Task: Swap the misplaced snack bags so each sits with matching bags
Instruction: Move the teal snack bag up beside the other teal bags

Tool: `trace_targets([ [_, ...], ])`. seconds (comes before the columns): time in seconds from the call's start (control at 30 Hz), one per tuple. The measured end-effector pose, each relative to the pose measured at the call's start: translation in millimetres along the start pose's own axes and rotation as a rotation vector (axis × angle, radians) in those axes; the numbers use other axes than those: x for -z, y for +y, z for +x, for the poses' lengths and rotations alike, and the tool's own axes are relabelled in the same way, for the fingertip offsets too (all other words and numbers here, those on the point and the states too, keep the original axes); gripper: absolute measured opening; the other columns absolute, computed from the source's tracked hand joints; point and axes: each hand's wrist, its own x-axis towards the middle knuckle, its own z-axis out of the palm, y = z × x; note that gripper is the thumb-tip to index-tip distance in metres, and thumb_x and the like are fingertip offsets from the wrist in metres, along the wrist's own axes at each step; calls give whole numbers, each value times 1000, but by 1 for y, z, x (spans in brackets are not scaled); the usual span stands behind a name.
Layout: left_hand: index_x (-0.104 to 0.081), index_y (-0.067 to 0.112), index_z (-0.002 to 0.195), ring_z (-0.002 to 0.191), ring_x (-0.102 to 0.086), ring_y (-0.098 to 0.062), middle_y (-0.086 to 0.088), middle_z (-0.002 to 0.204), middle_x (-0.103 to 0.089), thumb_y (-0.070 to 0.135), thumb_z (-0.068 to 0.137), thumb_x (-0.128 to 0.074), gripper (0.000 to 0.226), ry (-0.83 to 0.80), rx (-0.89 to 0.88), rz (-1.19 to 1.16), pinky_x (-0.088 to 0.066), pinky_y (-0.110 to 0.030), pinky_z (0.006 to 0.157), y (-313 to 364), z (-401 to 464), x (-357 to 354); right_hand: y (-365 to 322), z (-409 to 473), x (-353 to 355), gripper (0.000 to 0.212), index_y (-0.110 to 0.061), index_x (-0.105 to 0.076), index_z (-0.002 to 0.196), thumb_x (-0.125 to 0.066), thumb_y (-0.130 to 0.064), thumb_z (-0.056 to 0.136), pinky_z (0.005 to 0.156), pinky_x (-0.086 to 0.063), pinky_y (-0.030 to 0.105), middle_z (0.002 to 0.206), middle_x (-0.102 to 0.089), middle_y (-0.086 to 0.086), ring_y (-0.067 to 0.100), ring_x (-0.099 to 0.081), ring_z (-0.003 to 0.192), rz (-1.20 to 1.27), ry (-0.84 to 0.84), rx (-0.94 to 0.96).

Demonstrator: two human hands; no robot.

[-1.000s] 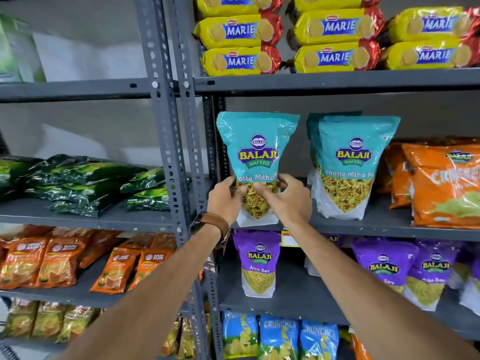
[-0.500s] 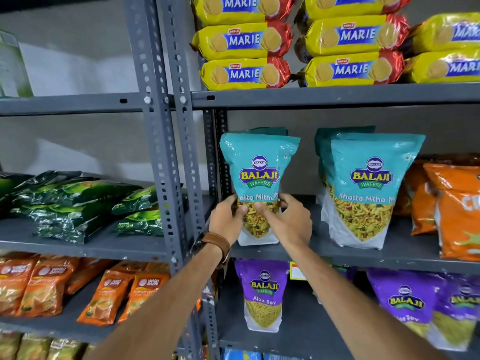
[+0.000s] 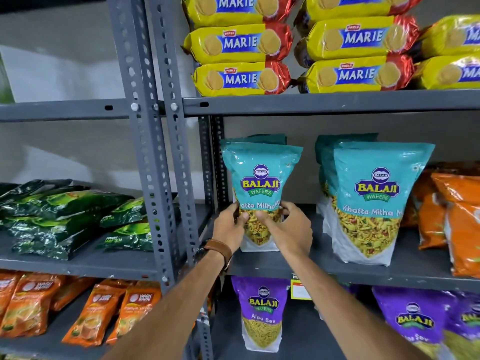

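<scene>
A teal Balaji Khatta Mitha bag [image 3: 261,175] stands upright at the left end of the middle grey shelf [image 3: 337,272]. My left hand [image 3: 231,227] grips its lower left side and my right hand [image 3: 288,228] its lower right, thumbs on the front. Another teal bag stands close behind it. More matching teal bags [image 3: 374,193] stand to the right on the same shelf. On the shelf below, a purple Balaji Aloo Sev bag [image 3: 262,313] stands at the left and more purple bags [image 3: 415,326] at the right.
Orange snack bags [image 3: 457,219] fill the shelf's right end. Yellow Marie biscuit packs [image 3: 241,42] are stacked on the shelf above. A perforated grey upright [image 3: 155,152] divides the racks. Dark green tea packs [image 3: 65,216] and orange tea packs [image 3: 104,310] lie on the left rack.
Both hands have lowered the teal bag from mid-air onto the middle shelf, in front of another teal bag. The view has shifted upward and closer.
</scene>
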Motion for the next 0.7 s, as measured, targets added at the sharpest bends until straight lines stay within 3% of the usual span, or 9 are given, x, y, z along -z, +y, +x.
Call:
trace_targets([
  [0.13,-60,19,135,111,-66,-11,1,122,-73,21,102,-55,33,12,-1,-11,-51,-26,95,-1,-2,-3,5,0,0,80,-33,-65,120,-71,-84,59,79,-62,40,108,-72,-10,11,-70,100,34,-29,12],
  [0.3,-55,22,141,111,-65,-10,5,120,-70,22,102,-57,39,45,15,-63,-48,-24,95,-1,-10,-7,17,0,2,78,-35,-63,125,-79,-75,60,86,-62,40,113,-72,-11,8,-70,104,134,-118,28],
  [0.43,-49,24,142,105,-60,8,12,120,-64,14,99,-61,46,77,9,-135,-45,-9,91,0,-25,-15,24,-6,15,73,-32,-61,134,-85,-60,71,93,-56,33,119,-68,-15,6,-64,111,171,-145,41],
  [0.53,-39,24,151,112,-54,1,13,125,-58,13,99,-60,57,23,18,-108,-40,-14,96,3,-33,-19,23,-8,21,66,-22,-58,141,-83,-41,84,97,-53,31,113,-59,-16,9,-63,111,190,-235,-20],
  [0.7,-45,23,149,116,-53,-4,5,131,-63,14,101,-56,51,88,29,-48,-38,-22,100,0,-41,-16,22,-22,16,52,-24,-65,134,-80,-37,86,95,-60,41,114,-75,-6,14,-73,103,163,-225,14],
])
